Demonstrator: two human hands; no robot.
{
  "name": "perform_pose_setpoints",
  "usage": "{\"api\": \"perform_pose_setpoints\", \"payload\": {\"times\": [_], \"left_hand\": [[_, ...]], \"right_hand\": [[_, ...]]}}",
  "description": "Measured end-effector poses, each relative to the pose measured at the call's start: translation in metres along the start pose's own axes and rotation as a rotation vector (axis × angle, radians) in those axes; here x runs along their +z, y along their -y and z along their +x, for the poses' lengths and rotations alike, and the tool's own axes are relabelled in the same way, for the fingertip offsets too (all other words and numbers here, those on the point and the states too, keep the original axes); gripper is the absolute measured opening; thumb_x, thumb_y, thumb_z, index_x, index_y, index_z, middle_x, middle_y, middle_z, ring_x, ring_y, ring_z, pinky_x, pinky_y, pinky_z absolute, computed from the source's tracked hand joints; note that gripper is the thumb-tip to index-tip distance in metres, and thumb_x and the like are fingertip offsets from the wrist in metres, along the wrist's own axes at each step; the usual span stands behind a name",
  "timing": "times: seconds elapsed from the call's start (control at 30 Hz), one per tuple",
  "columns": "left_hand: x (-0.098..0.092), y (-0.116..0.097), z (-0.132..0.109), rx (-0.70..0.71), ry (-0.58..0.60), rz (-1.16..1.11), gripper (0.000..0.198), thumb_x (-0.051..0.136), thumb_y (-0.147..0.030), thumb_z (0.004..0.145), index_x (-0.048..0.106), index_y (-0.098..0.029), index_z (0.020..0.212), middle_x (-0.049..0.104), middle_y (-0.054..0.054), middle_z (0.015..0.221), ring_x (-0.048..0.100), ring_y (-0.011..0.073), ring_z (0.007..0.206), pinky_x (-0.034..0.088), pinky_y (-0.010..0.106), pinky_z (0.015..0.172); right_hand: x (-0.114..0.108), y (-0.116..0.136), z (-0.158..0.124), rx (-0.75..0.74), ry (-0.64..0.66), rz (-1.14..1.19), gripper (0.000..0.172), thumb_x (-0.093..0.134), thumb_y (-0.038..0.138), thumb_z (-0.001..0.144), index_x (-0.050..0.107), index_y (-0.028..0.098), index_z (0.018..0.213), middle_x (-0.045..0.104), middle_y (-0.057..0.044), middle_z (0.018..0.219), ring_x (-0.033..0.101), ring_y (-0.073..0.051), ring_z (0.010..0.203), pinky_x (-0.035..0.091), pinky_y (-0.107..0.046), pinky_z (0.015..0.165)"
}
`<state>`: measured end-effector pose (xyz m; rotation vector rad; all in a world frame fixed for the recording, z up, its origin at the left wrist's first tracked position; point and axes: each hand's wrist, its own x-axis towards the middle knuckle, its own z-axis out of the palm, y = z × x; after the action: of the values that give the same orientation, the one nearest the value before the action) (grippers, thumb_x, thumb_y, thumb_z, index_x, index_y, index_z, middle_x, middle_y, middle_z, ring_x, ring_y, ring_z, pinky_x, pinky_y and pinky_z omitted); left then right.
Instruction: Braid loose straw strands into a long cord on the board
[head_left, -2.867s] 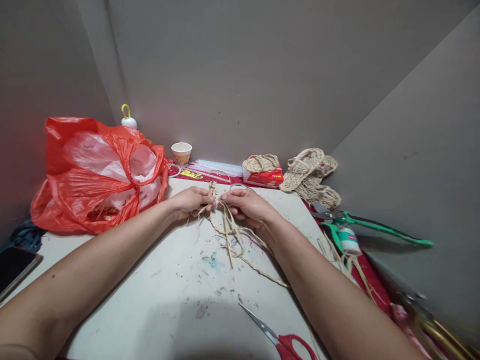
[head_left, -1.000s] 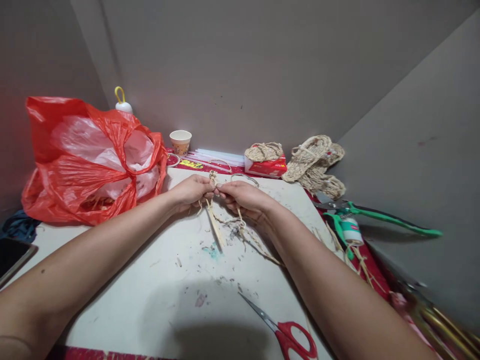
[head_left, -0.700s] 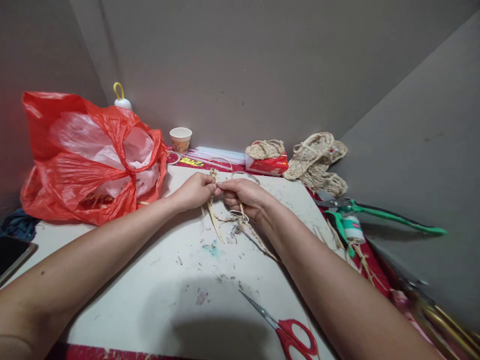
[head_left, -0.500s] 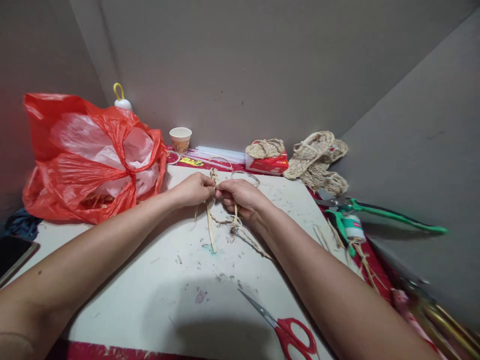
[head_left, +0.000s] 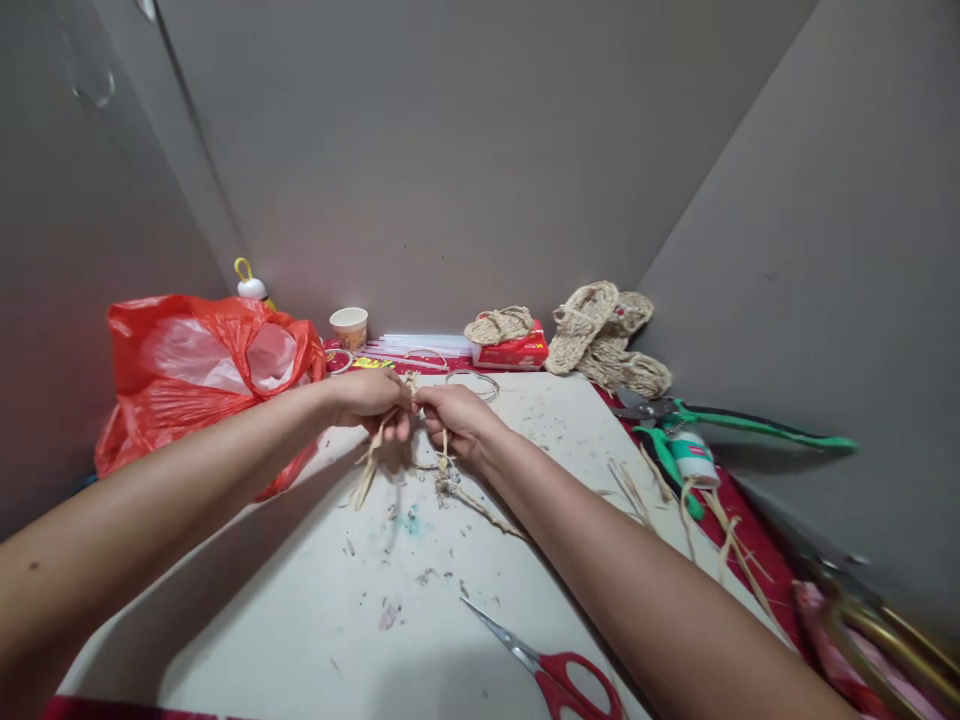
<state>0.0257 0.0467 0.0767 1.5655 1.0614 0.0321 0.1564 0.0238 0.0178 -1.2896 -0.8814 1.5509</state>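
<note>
My left hand [head_left: 382, 402] and my right hand [head_left: 454, 412] meet above the far half of the white board, fingertips pinched close together. Between them is a small piece of woven straw cord [head_left: 411, 380], mostly hidden by the fingers. Flat pale straw strips [head_left: 367, 470] dangle below my left hand. Another strip runs down from under my right hand to a knotted straw cord [head_left: 484, 512] that lies on the board and passes behind my right forearm. Both hands are closed on the straw work.
Red-handled scissors [head_left: 540, 660] lie near the front. A red plastic bag [head_left: 210, 350] is at left. Along the back stand a paper cup [head_left: 349, 327], a metal ring [head_left: 476, 382] and woven straw slippers [head_left: 592, 320]. Green-handled shears [head_left: 757, 422] and a white roll [head_left: 694, 458] are at right.
The camera view has tilted up and shifted. My left hand has turned, and the straw strips below it now hang further left and slanted. My right hand keeps its pinch.
</note>
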Motion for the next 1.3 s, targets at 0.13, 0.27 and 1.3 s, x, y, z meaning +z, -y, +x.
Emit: {"api": "perform_pose_setpoints", "payload": {"times": [0.13, 0.27, 1.3], "left_hand": [[0.02, 0.001, 0.0, -0.018, -0.09, -0.053, 0.015, 0.042, -0.012, 0.079, 0.052, -0.011, 0.067, 0.055, 0.003, 0.047, 0.047, 0.0082, 0.036, 0.036, 0.017, 0.039], [0.039, 0.005, 0.004, 0.018, -0.241, -0.015, 0.018, 0.038, -0.006, 0.076, 0.048, -0.013, 0.064, 0.058, 0.003, 0.047, 0.05, 0.0103, 0.035, 0.039, 0.019, 0.038], [0.1, 0.048, -0.006, 0.445, -0.563, 0.935, 0.034, 0.041, -0.035, 0.084, 0.061, -0.014, 0.102, 0.06, 0.013, 0.108, 0.047, 0.0279, 0.107, 0.034, 0.043, 0.095]], "right_hand": [[-0.005, -0.001, 0.0, 0.058, 0.07, 0.103, 0.025, 0.051, 0.01, 0.071, 0.036, 0.019, 0.053, 0.025, 0.011, 0.033, 0.018, -0.003, 0.029, 0.015, -0.015, 0.028], [-0.005, -0.002, -0.001, 0.092, 0.146, 0.181, 0.029, 0.047, 0.01, 0.076, 0.033, 0.02, 0.054, 0.024, 0.011, 0.034, 0.017, -0.002, 0.029, 0.016, -0.014, 0.027], [-0.014, 0.013, 0.001, 0.248, 0.268, 0.277, 0.03, 0.046, 0.009, 0.08, 0.034, 0.018, 0.054, 0.021, 0.013, 0.036, 0.013, -0.001, 0.028, 0.015, -0.01, 0.025]]}}
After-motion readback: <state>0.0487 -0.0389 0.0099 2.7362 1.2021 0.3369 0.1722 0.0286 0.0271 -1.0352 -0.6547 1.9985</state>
